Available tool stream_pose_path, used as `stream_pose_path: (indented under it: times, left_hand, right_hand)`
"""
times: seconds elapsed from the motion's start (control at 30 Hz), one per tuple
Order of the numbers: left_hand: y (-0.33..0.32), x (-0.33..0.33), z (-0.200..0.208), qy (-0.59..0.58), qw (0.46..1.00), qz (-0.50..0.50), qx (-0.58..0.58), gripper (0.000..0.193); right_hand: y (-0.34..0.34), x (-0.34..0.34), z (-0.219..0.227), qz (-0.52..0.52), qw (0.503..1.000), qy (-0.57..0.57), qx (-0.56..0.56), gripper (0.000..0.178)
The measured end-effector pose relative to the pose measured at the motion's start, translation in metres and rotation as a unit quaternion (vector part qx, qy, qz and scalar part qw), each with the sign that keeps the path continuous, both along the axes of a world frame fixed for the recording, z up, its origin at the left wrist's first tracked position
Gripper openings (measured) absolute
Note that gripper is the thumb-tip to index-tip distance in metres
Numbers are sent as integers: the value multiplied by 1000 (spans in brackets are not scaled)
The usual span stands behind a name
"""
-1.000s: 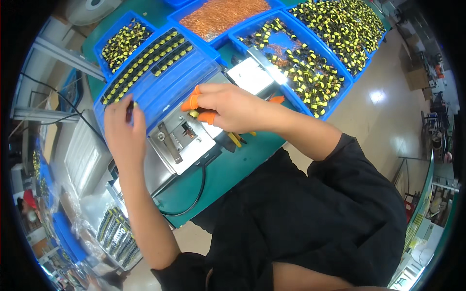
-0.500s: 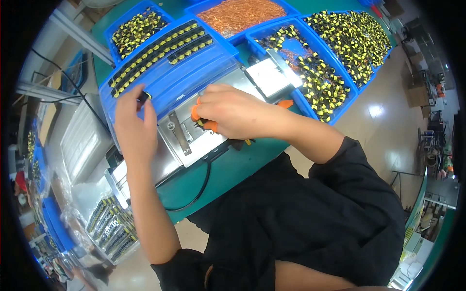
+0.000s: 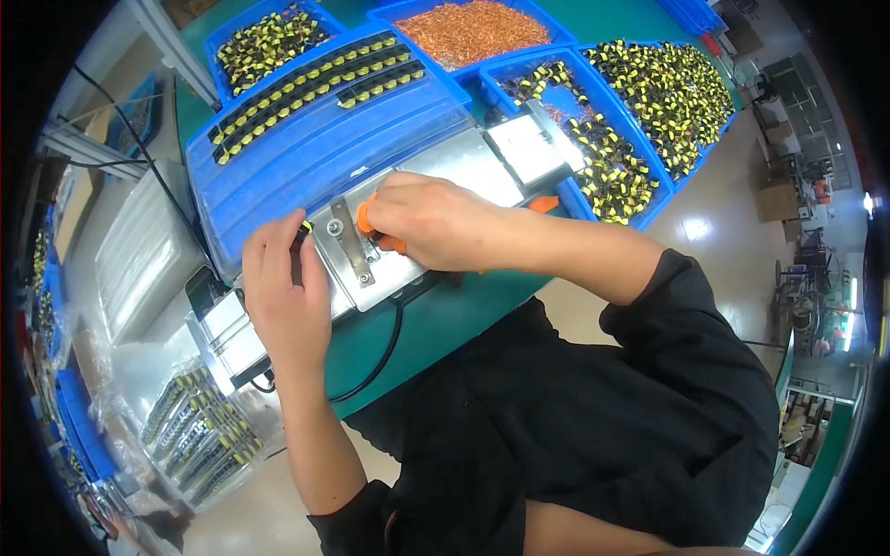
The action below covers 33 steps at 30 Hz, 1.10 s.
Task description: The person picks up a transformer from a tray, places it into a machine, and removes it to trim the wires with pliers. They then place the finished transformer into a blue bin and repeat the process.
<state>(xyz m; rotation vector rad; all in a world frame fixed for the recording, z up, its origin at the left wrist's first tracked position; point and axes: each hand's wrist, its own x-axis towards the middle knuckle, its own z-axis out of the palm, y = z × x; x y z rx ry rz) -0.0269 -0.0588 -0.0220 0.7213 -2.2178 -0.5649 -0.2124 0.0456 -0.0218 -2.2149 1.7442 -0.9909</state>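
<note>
My left hand (image 3: 286, 283) pinches a small black-and-yellow coil part (image 3: 305, 228) between thumb and fingers, at the left side of a silver metal fixture (image 3: 382, 280). Closed over the middle of that fixture is my right hand (image 3: 434, 221), with orange finger covers (image 3: 367, 215) on its fingertips. Something dark shows between those fingertips, mostly hidden. A flat metal bar (image 3: 349, 248) with screws lies on the fixture between my two hands. Just beyond them sits a clear-and-blue ribbed tray (image 3: 278, 176) carrying rows of black-and-yellow parts (image 3: 320, 88).
Blue bins of loose black-and-yellow parts (image 3: 663, 102) stand at the far right and far left (image 3: 269, 51). Between them a bin holds copper-coloured pieces (image 3: 473, 32). A black cable (image 3: 385, 347) hangs over the green table (image 3: 445, 310). Packed trays (image 3: 199, 431) lie at lower left.
My left hand has come right and nearer with the coil part, from over the tray to the fixture's edge. My right hand stays over the fixture, and the view has shifted slightly.
</note>
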Motion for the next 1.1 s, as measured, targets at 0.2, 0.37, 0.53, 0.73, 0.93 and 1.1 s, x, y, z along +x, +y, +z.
stream_pose_path:
  times: [0.2,0.37,0.53,0.73,0.93,1.1]
  left_hand:
    - [3,-2,0,2,1000,-22,1,25]
    - [2,1,-4,-5,1000,-8,-29,24]
    - [3,0,-1,-18,999,-11,-30,25]
    - [-1,2,-1,-11,1000,-13,-12,26]
    - [-4,-3,3,12,991,15,133,36]
    - [-27,-26,18,-35,994,10,104,34]
  right_hand:
    - [2,2,-3,13,998,43,-54,9]
    - [7,2,9,-22,992,114,-47,4]
    - [14,-1,4,-22,988,145,-49,5]
    - [11,-1,0,-18,988,130,-81,6]
    - [9,-2,-4,-13,997,69,-37,18]
    - [10,-6,-4,-7,994,-80,-80,28]
